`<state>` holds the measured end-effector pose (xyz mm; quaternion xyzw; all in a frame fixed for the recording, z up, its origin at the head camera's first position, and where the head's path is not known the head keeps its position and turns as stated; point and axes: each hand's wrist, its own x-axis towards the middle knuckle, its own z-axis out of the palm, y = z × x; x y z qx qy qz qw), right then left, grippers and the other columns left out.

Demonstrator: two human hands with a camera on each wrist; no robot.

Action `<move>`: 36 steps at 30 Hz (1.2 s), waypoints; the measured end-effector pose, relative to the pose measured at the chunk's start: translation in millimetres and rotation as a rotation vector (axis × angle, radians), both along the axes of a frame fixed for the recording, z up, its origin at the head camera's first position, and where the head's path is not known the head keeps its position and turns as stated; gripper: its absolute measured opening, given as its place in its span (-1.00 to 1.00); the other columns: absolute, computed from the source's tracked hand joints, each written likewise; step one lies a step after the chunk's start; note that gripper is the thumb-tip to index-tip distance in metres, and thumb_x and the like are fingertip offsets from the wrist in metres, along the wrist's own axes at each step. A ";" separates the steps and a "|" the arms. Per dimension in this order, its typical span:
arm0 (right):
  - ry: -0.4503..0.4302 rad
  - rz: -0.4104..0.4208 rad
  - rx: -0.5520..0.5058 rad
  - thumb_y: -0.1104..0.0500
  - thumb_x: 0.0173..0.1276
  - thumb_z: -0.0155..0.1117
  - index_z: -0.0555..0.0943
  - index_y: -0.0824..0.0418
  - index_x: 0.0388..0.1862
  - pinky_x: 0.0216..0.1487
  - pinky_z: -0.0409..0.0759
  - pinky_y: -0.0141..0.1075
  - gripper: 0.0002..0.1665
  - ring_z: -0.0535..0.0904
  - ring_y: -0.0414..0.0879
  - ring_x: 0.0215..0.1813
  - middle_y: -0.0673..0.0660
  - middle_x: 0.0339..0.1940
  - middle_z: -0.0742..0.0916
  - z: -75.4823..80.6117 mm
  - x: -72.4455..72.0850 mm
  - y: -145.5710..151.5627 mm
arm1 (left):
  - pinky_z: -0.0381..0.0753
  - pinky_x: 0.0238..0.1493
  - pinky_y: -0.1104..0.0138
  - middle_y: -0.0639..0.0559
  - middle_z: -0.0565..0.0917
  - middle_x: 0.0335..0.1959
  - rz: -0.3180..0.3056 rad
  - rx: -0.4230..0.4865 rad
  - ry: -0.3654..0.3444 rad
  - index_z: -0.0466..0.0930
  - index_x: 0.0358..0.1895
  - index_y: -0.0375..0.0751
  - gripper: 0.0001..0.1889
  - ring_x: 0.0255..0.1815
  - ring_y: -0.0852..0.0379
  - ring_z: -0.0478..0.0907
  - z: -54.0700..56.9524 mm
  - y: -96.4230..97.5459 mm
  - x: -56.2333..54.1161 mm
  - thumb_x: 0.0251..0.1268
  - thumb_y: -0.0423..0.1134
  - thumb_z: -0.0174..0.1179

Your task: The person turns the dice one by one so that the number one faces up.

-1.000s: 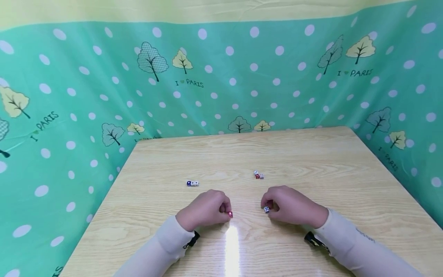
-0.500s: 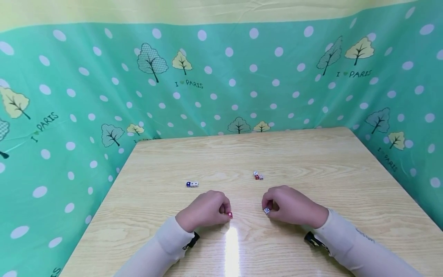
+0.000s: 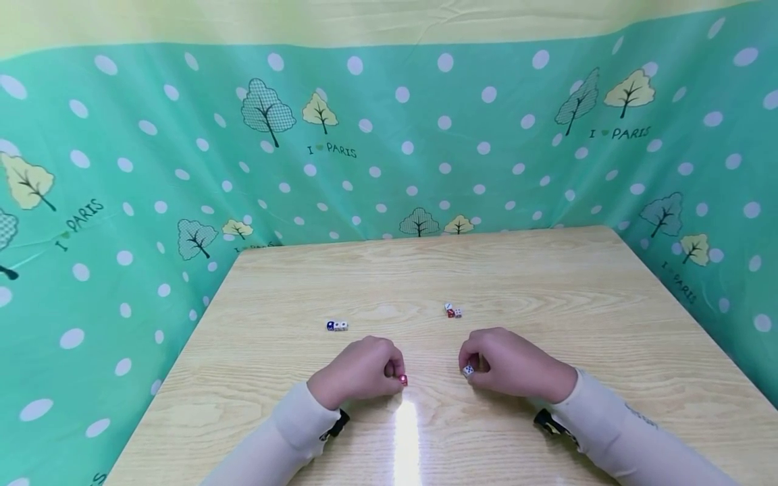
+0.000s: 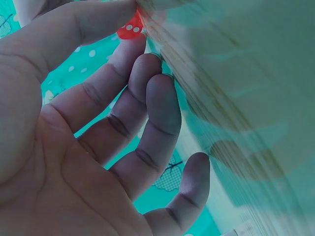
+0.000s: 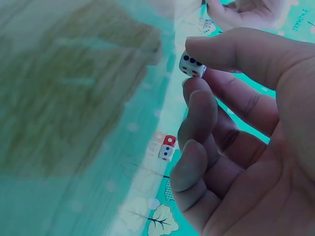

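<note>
Red cube die with white pips (image 3: 404, 381) is at the right side of the left hand (image 3: 358, 370), pinched between thumb and forefinger; white cube die with dark and red pips (image 3: 468, 370) is at the left side of the right hand (image 3: 513, 363), pinched in the same way. The relation that matters most, I judge, is the gap between these two dice: they face each other across bare wooden worktop (image 3: 389, 270), well apart; being cubes, they have no long axis; whether they touch the surface, I cannot tell. Beyond the left hand lies a row running left to right, one dark blue die (image 3: 330, 325) and two white dice (image 3: 344, 325), seemingly touching; beyond the right hand and slightly to its left, a compact cluster has one red die (image 3: 451, 313) with two white ones (image 3: 458, 313); I see no container in these views.
</note>
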<state>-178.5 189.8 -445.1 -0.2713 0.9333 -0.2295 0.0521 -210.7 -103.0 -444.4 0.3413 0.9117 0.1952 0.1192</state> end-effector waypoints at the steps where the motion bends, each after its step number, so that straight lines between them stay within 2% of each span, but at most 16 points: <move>1: -0.005 0.003 -0.011 0.19 0.24 0.49 0.70 -0.13 -0.35 -0.30 0.55 -0.41 -0.82 0.56 -0.25 -0.35 -0.27 -0.41 0.63 0.8 -0.1 0.6 | 0.42 -0.44 0.43 0.32 0.54 -0.60 0.000 0.000 0.000 0.63 -0.52 0.20 -0.79 -0.52 0.37 0.40 -0.2 -0.1 -0.1 0.17 -0.17 0.45; 7: -0.047 0.024 -0.077 0.23 0.24 0.50 0.69 -0.08 -0.35 -0.32 0.56 -0.40 -0.81 0.56 -0.26 -0.37 -0.25 -0.45 0.65 2.2 -1.6 3.7 | 0.43 -0.43 0.42 0.31 0.54 -0.60 0.006 -0.002 -0.009 0.63 -0.53 0.20 -0.79 -0.52 0.36 0.40 0.1 -0.8 -0.8 0.17 -0.17 0.45; 12: -0.078 0.029 -0.091 0.23 0.23 0.51 0.68 -0.09 -0.35 -0.33 0.58 -0.40 -0.79 0.54 -0.32 -0.38 -0.24 -0.45 0.65 0.3 -3.5 4.6 | 0.41 -0.46 0.41 0.32 0.53 -0.62 0.013 -0.016 0.007 0.64 -0.53 0.23 -0.80 -0.55 0.36 0.40 1.7 -1.8 1.0 0.16 -0.15 0.45; 19: -0.127 0.046 -0.127 0.23 0.26 0.50 0.70 -0.05 -0.33 -0.33 0.58 -0.39 -0.83 0.54 -0.30 -0.38 -0.19 -0.44 0.66 -3.1 -6.6 7.6 | 0.38 -0.49 0.40 0.31 0.52 -0.65 0.017 -0.012 0.011 0.64 -0.54 0.23 -0.79 -0.58 0.36 0.39 3.3 -2.1 1.9 0.15 -0.16 0.44; 29: -0.180 0.040 -0.117 0.24 0.26 0.50 0.73 0.03 -0.33 -0.33 0.57 -0.38 -0.89 0.54 -0.27 -0.38 -0.16 -0.46 0.67 -3.5 -12.0 8.6 | 0.43 -0.45 0.41 0.36 0.55 -0.64 0.011 -0.037 0.009 0.63 -0.57 0.24 -0.79 -0.56 0.37 0.42 6.5 0.0 -0.3 0.08 -0.17 0.46; 36: -0.172 0.033 -0.104 0.26 0.22 0.49 0.70 -0.02 -0.35 -0.34 0.55 -0.39 -0.83 0.52 -0.29 -0.39 -0.16 -0.47 0.65 -4.7 -9.8 8.2 | 0.45 -0.43 0.41 0.37 0.56 -0.64 0.005 -0.057 -0.004 0.63 -0.57 0.24 -0.79 -0.54 0.37 0.43 7.0 1.2 -1.3 0.09 -0.15 0.46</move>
